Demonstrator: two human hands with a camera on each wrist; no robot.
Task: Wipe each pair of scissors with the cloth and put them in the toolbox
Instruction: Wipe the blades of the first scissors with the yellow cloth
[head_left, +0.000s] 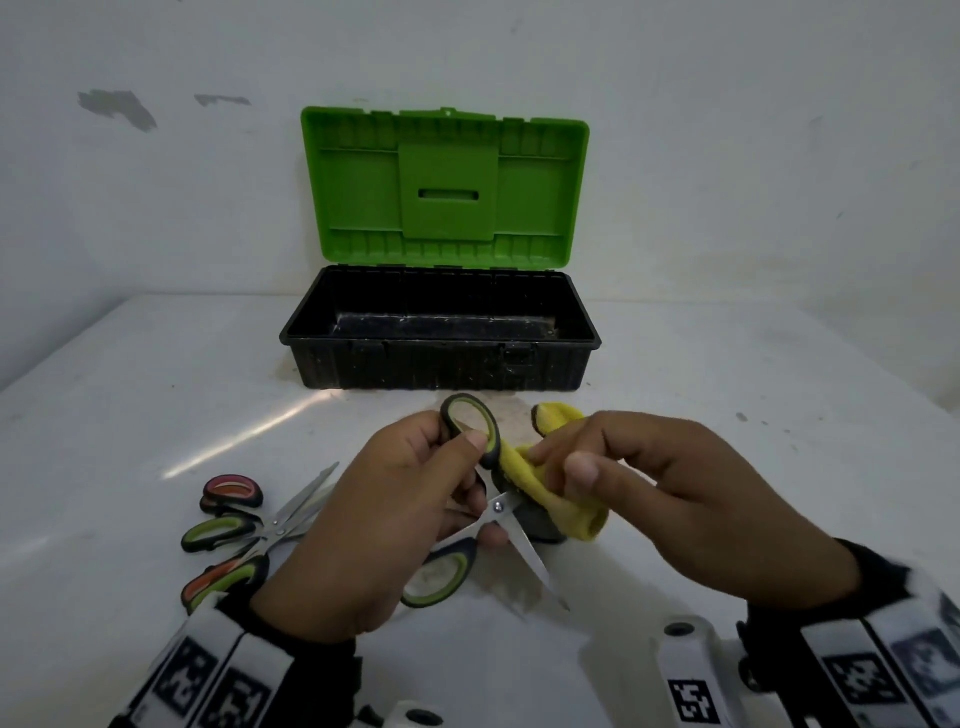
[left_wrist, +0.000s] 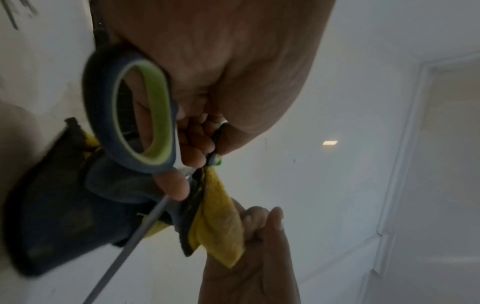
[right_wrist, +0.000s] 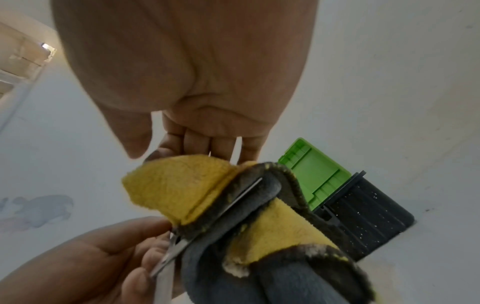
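Note:
My left hand (head_left: 441, 483) grips a pair of green-and-black scissors (head_left: 501, 506) near the pivot, its blades spread apart. The same scissors (left_wrist: 145, 123) fill the left wrist view, one handle loop beside my fingers. My right hand (head_left: 597, 462) holds a yellow and grey cloth (head_left: 540, 483) wrapped over one blade, and the other blade points down toward me. In the right wrist view the cloth (right_wrist: 179, 183) folds round the blade (right_wrist: 233, 203). The toolbox (head_left: 441, 332), black with an open green lid (head_left: 444, 182), stands behind my hands and nothing shows inside it.
Several more scissors (head_left: 249, 525) with green, red and orange handles lie in a pile on the white table (head_left: 727, 441), left of my left hand. A white wall rises right behind the toolbox.

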